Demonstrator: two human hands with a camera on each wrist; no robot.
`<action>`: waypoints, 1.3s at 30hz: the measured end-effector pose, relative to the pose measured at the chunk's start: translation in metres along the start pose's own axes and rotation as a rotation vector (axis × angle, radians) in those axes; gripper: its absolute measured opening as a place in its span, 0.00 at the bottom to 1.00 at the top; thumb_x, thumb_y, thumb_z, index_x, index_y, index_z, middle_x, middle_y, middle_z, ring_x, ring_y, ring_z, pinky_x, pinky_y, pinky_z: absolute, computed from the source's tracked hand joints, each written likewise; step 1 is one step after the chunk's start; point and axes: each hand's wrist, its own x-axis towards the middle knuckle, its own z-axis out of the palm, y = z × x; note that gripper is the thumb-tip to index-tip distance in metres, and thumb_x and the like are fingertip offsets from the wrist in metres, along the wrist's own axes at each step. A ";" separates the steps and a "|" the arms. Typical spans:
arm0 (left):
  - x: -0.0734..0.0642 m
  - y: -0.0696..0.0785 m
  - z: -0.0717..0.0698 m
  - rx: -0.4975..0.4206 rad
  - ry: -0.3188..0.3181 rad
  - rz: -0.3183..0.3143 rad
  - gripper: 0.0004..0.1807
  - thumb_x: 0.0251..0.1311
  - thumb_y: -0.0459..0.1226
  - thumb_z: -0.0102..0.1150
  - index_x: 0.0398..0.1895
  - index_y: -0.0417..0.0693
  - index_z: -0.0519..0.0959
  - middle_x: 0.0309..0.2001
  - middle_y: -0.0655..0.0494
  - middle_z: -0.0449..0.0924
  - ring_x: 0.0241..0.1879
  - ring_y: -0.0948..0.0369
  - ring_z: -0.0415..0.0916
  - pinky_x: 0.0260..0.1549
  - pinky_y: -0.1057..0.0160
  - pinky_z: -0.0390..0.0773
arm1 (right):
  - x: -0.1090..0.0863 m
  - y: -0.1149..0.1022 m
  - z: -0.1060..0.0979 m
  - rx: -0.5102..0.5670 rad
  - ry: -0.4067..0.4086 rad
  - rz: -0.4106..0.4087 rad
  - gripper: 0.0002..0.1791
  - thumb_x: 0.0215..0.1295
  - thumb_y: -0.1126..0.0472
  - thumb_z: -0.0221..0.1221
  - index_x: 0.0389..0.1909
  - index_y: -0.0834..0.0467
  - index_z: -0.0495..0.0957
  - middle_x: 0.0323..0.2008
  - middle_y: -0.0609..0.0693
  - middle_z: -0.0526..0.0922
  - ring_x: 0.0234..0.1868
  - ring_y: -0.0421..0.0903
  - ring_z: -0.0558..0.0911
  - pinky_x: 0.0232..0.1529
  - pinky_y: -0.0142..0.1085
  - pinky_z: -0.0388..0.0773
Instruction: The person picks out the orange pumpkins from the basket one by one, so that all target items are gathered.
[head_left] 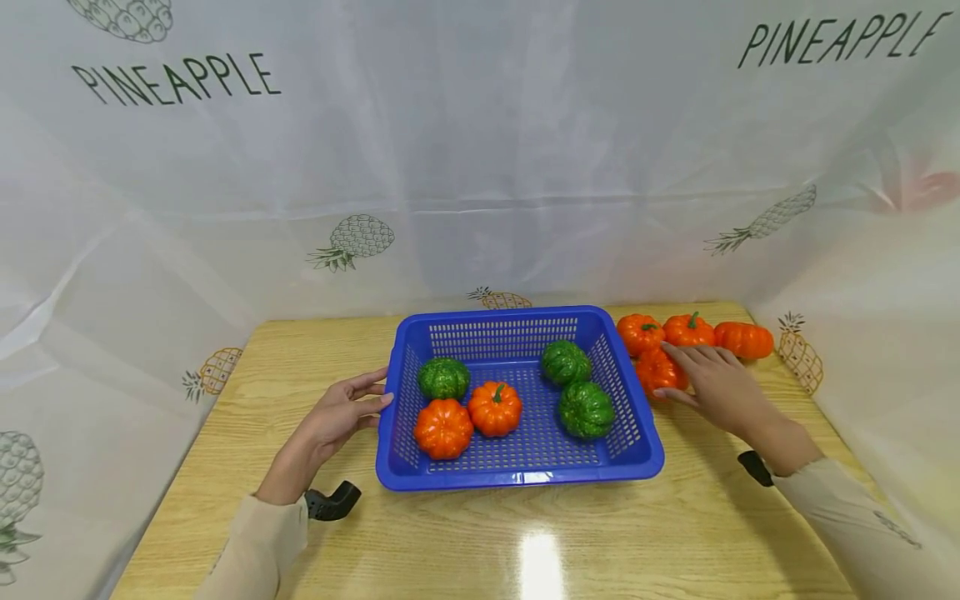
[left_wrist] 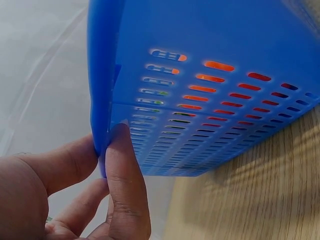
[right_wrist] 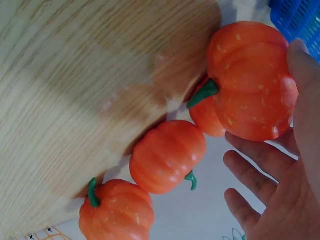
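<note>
A blue plastic basket (head_left: 517, 479) stands on the table, its left rim pinched between the thumb and fingers of my left hand (head_left: 337, 415). The left wrist view shows those fingers (left_wrist: 125, 185) against the slotted wall. Inside sit two small orange pumpkins (head_left: 495, 408) and three green pumpkins (head_left: 586, 409). Right of the basket, my right hand (head_left: 716, 387) has its thumb and fingers around another orange pumpkin (right_wrist: 255, 80) with a green stem. Three more orange pumpkins (right_wrist: 167, 157) lie beyond it in a row, one partly hidden behind the held one.
The wooden table (head_left: 315, 358) extends in front of the basket and to both sides. A whitish sheet (head_left: 487, 167) printed with pineapples hangs behind the table and along both sides, close to the back row of pumpkins.
</note>
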 end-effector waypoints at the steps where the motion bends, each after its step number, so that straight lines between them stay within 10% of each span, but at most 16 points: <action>1: 0.000 0.000 0.000 -0.001 0.000 0.000 0.35 0.78 0.30 0.56 0.83 0.36 0.57 0.64 0.36 0.70 0.40 0.64 0.83 0.43 0.66 0.87 | 0.000 0.000 0.001 0.003 0.001 0.001 0.43 0.64 0.48 0.72 0.72 0.69 0.71 0.60 0.72 0.81 0.60 0.73 0.78 0.64 0.69 0.70; 27: -0.001 0.000 0.001 -0.003 0.010 -0.006 0.34 0.78 0.30 0.55 0.83 0.36 0.57 0.66 0.34 0.69 0.40 0.64 0.83 0.43 0.66 0.87 | -0.003 0.001 0.003 0.023 -0.029 0.024 0.45 0.67 0.48 0.71 0.75 0.69 0.66 0.64 0.72 0.78 0.63 0.74 0.77 0.66 0.70 0.69; 39: 0.001 0.001 0.000 -0.007 0.007 -0.009 0.34 0.78 0.29 0.55 0.83 0.36 0.57 0.65 0.35 0.69 0.39 0.65 0.82 0.41 0.67 0.86 | 0.013 -0.017 -0.032 0.035 0.046 -0.018 0.45 0.67 0.45 0.71 0.76 0.65 0.67 0.66 0.70 0.77 0.67 0.75 0.73 0.66 0.72 0.67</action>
